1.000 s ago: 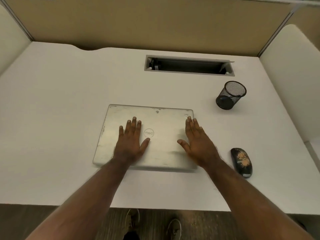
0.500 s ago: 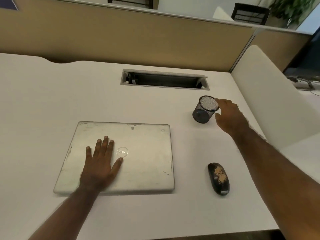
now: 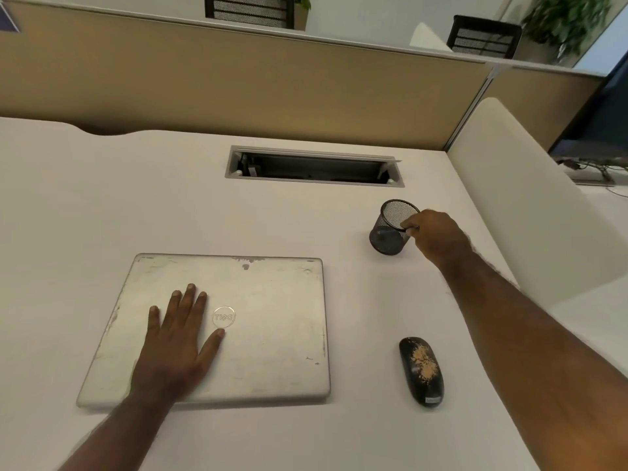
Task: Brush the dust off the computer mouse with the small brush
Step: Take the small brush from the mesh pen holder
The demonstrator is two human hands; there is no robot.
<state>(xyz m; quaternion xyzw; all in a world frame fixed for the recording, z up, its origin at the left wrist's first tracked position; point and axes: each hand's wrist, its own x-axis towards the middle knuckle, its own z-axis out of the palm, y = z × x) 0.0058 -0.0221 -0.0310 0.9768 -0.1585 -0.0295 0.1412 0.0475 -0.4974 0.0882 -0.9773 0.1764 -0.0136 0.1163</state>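
From the head view, the left hand (image 3: 176, 338) lies flat, fingers spread, on the closed laptop (image 3: 258, 321). The right hand (image 3: 433, 234) pinches the near rim of the mesh cup (image 3: 390, 229). The dusty mouse (image 3: 421, 370) sits near right on the desk (image 3: 102, 198); the brush is not visible.

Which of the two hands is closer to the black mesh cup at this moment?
Right. The right hand is at the rim of the mesh cup, fingers curled on it. The left hand lies flat on the closed laptop, well away.
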